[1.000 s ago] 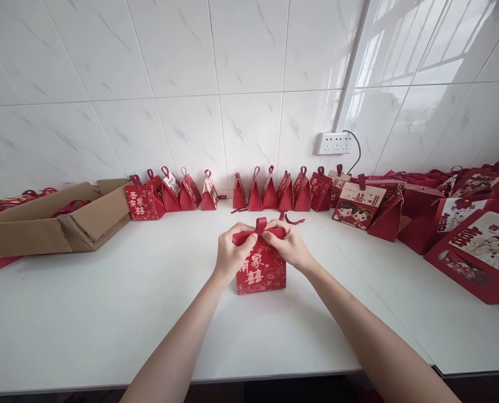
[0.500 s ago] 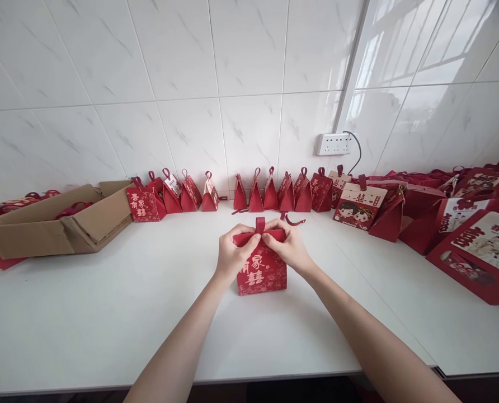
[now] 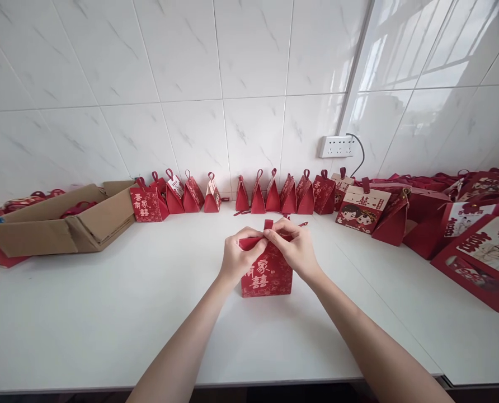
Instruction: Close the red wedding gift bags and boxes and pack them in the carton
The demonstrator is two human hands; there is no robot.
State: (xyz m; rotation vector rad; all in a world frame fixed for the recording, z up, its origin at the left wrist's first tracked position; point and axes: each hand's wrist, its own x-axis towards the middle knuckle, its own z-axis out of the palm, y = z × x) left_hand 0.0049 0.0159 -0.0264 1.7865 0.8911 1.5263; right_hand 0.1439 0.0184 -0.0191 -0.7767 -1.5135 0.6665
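A small red gift box with gold characters stands upright on the white counter in front of me. My left hand pinches the left side of its top fold. My right hand pinches the top at the middle, right where a red ribbon loop sticks up. Both hands have their fingers closed on the box's top edge, thumbs nearly touching.
A row of several closed red gift boxes lines the tiled wall. An open cardboard carton lies at the left. Larger red boxes with printed pictures crowd the right side. A wall socket with a cable sits above them.
My hands have pressed the box's top flaps closer together, and less of the ribbon loop shows above my fingers. The box stays in the same spot.
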